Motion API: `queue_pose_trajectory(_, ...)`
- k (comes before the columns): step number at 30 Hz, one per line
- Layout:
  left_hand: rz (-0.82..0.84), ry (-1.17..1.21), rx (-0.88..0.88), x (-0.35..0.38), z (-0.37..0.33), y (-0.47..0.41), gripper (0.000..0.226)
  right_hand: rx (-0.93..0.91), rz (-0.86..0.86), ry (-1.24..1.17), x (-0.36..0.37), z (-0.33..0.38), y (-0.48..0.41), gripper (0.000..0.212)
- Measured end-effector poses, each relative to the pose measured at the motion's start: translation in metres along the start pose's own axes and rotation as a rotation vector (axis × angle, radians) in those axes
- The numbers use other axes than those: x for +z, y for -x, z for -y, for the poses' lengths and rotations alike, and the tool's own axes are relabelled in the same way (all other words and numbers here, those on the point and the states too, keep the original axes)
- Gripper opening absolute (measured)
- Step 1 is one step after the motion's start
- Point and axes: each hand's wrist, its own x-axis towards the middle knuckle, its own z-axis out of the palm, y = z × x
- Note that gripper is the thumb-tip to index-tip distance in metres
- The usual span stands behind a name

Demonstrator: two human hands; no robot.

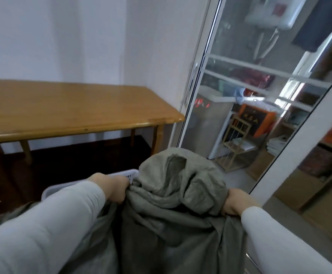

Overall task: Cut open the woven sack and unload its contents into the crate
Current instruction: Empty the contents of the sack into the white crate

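Note:
The grey-green woven sack (181, 194) is bunched up low in the middle of the view, its crumpled fabric rising in a hump between my arms. My left hand (111, 187) grips a fold of the sack on its left side. On the right side my right hand (237, 202) holds another bunch of the fabric. A white perforated plastic crate (125, 174) shows only as a rim behind my left hand; the sack and my sleeve hide the rest. The contents are not visible.
A long wooden table (72, 107) stands against the white wall at the left, with dark floor (72, 161) beneath it. A glass sliding door (250, 95) with a white frame runs along the right, close to the sack.

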Motion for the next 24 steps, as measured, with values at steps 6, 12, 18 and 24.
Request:
queue_pose_trajectory(6,-0.127,0.012,0.077,-0.115,-0.017,0.061,0.025,-0.018,-0.215,-0.253,-0.097,-0.005,0.032,0.039)
queue_pose_trajectory(12,-0.232,-0.032,0.083,-0.173,-0.007,0.088,0.017,-0.028,-0.335,-0.409,-0.151,0.003,0.059,0.027)
queue_pose_trajectory(18,-0.29,-0.111,0.094,-0.209,-0.001,0.083,0.013,-0.036,-0.467,-0.468,-0.181,0.022,0.052,0.02)
queue_pose_trajectory(24,-0.26,-0.18,0.164,-0.238,0.004,0.04,0.02,-0.035,-0.505,-0.5,-0.203,0.038,0.019,0.01)
